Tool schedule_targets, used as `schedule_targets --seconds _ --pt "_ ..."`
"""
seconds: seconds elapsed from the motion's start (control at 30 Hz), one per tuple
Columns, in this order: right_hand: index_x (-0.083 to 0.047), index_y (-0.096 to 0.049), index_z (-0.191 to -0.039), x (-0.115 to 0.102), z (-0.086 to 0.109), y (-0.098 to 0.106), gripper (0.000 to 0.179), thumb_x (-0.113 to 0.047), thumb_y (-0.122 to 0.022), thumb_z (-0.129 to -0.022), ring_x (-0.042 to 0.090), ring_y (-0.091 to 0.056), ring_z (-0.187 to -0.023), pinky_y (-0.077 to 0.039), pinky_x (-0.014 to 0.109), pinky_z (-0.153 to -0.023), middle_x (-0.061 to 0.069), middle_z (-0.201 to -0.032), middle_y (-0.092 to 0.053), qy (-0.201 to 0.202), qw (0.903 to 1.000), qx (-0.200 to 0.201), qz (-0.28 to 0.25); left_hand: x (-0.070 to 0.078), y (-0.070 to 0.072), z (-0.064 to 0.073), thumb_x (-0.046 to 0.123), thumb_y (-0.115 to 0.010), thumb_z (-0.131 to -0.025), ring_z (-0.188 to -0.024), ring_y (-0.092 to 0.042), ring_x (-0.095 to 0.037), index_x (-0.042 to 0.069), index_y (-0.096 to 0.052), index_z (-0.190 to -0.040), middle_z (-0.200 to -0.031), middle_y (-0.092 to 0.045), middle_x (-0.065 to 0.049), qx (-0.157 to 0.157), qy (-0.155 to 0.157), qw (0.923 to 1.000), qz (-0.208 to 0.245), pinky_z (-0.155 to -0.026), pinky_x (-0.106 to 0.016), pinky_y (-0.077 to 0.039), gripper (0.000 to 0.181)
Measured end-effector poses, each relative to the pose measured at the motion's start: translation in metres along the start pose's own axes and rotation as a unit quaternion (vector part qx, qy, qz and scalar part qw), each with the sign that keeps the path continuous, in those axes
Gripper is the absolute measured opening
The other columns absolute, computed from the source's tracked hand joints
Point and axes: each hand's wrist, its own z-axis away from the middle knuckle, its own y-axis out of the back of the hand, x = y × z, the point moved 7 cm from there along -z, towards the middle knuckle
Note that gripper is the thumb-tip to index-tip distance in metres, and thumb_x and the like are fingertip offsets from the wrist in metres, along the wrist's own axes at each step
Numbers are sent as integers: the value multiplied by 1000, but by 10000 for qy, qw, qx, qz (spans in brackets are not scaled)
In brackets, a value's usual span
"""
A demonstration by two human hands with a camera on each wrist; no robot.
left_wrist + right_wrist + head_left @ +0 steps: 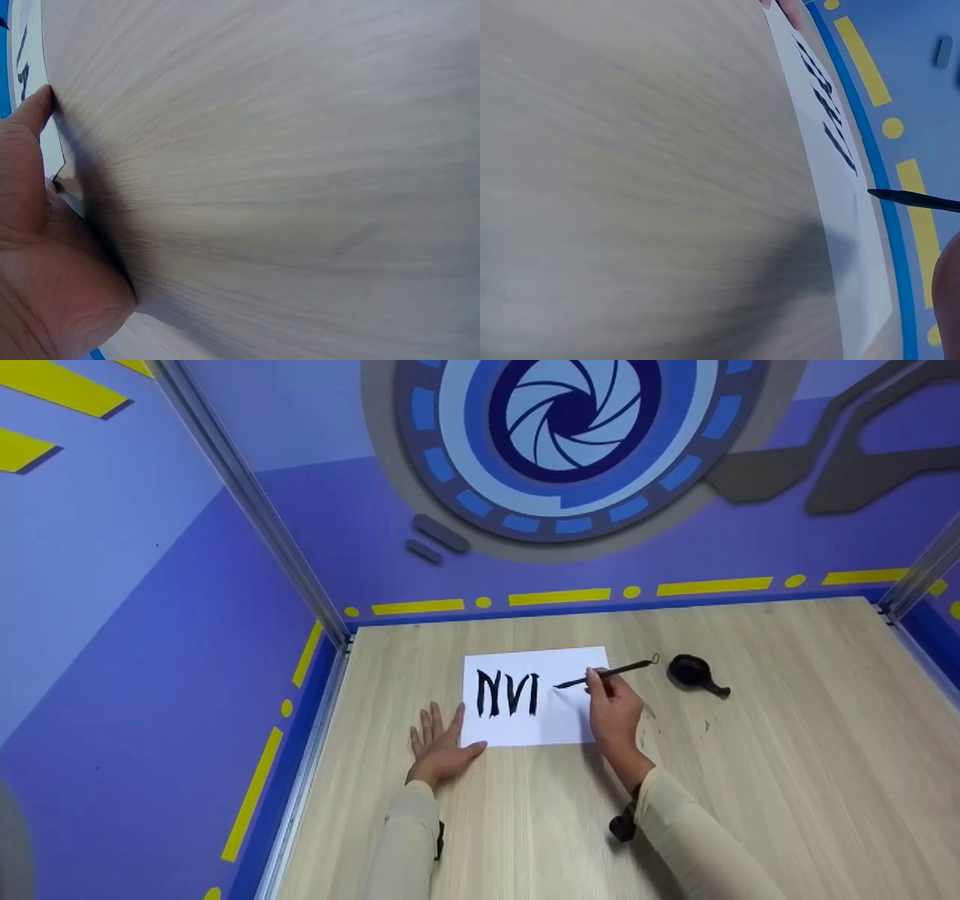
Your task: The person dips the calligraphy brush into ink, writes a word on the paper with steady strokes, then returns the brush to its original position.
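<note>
My right hand (616, 711) grips a thin black brush (628, 668), its dark tip over the right half of a white sheet of paper (555, 727). In the right wrist view the brush (915, 198) slants in from the right, with its tip near the far edge of the paper (847, 255). Bold black strokes (508, 694) resembling "NVI" cover the left part of the sheet. My left hand (440, 746) lies spread at the lower left corner, thumb on the paper's edge and the other fingers on the wood.
A small black ink dish (688, 670) with a short handle stands right of the paper. Dark specks (706, 726) mark the wooden table (525, 825) below it. Purple-blue panels (315, 540) with yellow markings wall in the back and sides.
</note>
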Motion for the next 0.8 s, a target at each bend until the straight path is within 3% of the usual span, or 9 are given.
schedule_targets --seconds 0.37,0.53,0.8 --pt "-5 -81 -110 3 -2 5 25 -28 -75 -102 0 -72 -81 -55 11 -74 15 -98 -81 -101 9999 107 89 6 3 5 60 -63 -99 -166 26 -38 31 -14 -173 -179 23 -16 -59 -15 10000 58 -131 -63 21 93" --pt "-7 -82 -110 1 -2 0 20 -24 -75 -102 0 -72 -84 -54 9 -75 14 -98 -82 -13 9999 -35 153 8 7 8 60 -65 -97 -166 24 -41 29 -19 -173 -180 20 -18 -12 -120 9996 238 -130 -64 21 94" --pt "-9 -83 -110 3 2 -8 19 -24 -74 -102 2 -68 -82 -50 10 -72 11 -95 -81 58 9987 -316 397 5 2 3 59 -65 -98 -166 25 -41 29 -17 -173 -179 20 -19 -14 -104 9999 21 -130 -65 21 94"
